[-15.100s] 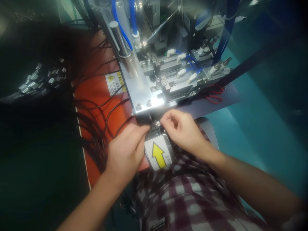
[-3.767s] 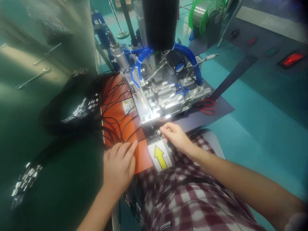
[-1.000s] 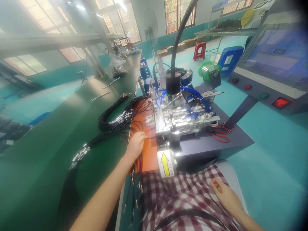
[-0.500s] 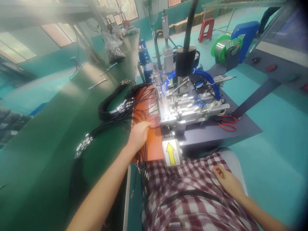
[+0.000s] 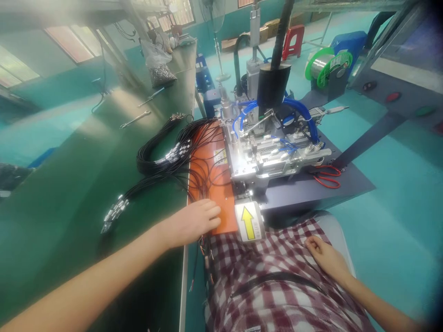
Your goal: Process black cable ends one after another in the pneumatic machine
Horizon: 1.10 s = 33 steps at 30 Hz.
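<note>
My left hand (image 5: 199, 220) lies over the black cables (image 5: 204, 180) at the near end of the orange plate (image 5: 224, 216), its fingers bent around them. Below that hand the stripped cable ends, with thin coloured wires, hang past the plate's edge. Beyond my fingers, the cables fan across the plate toward the metal clamping machine (image 5: 277, 157). My right hand (image 5: 323, 258) rests on my lap with curled fingers and nothing visible in it. Bundled cables with shiny metal connectors (image 5: 116, 213) lie on the green table (image 5: 69, 198) left of the plate.
A white block with a yellow arrow (image 5: 249, 221) juts out beside the plate. Red-handled pliers (image 5: 327, 177) lie on the machine's base, and a green wire spool (image 5: 325, 68) stands behind. A bag of small metal parts (image 5: 161, 74) sits farther along the table.
My left hand has moved down the plate toward me, from near the machine's edge to the near end of the cables. The right hand stays on my lap. The view has shifted slightly.
</note>
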### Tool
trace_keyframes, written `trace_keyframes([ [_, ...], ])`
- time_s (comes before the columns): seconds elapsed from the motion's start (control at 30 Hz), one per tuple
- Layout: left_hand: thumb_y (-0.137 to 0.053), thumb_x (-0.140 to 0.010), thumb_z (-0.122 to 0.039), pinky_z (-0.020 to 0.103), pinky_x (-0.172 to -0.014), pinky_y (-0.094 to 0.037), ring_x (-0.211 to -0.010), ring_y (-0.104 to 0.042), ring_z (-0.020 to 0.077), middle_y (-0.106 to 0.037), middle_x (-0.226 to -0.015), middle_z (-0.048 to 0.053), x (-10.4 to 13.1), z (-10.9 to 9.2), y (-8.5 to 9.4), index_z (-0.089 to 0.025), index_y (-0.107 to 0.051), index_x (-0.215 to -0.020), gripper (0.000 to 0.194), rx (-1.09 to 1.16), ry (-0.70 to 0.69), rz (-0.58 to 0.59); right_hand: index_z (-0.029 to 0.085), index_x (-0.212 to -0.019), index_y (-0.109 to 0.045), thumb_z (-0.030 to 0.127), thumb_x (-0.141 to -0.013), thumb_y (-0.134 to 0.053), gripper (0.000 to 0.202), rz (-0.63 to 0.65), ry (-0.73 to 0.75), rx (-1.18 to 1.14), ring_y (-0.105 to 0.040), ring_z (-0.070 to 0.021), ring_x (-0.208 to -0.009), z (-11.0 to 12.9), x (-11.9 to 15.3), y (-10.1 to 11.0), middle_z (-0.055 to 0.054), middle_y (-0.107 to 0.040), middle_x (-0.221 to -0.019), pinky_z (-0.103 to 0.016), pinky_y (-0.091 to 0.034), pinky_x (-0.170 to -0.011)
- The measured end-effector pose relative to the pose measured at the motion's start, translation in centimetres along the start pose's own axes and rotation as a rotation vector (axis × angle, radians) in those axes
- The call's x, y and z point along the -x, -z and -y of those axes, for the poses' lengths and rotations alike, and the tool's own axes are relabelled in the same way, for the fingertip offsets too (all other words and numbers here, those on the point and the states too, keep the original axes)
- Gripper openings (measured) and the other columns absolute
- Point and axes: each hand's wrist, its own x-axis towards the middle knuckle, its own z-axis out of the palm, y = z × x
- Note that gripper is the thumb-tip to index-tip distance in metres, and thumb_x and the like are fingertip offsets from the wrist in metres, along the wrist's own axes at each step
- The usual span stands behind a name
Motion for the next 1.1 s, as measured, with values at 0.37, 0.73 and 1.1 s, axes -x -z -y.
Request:
trace_keyframes([
  [0.37, -0.038, -0.091, -0.012, 0.036, -0.095, -0.052, -0.113, -0.061, 0.0202, -0.066, -0.123, 0.005, 4.2, 1.4, 2.9, -0.026, -0.066, -0.108, 0.035, 0.143, 0.254, -0.174, 0.025, -0.087, -0.057, 0.044, -0.088, -0.039, 0.026, 0.006, 0.014, -0.038, -0.063, -0.0209, -0.069, -0.8, -0.3, -0.4, -0.002, -0.07, -0.079, -0.027, -0.037, -0.058],
  [0.73, -0.036, -0.084, -0.005, 0.038, -0.098, -0.051, -0.113, -0.061, 0.021, -0.066, -0.124, 0.004, 5.0, -0.9, 4.3, -0.026, -0.063, -0.115, 0.047, 0.04, 0.233, -0.146, 0.024, -0.081, -0.057, 0.047, -0.084, -0.042, 0.028, -0.005, 0.014, -0.099, -0.062, -0.0223, -0.065, -0.7, -0.5, -0.4, -0.002, -0.069, -0.074, -0.03, -0.04, -0.059],
  [1.1, -0.035, -0.079, 0.006, 0.035, -0.082, -0.05, -0.102, -0.061, 0.0207, -0.051, -0.141, 0.01, 2.8, -0.4, 0.5, -0.018, -0.046, -0.134, 0.061, -0.238, 0.209, 0.011, 0.023, -0.093, -0.061, 0.033, -0.094, -0.047, 0.018, -0.246, 0.643, -0.37, -0.062, -0.0169, -0.075, 14.7, 5.9, 8.2, -0.004, -0.065, -0.086, -0.027, -0.051, -0.067],
])
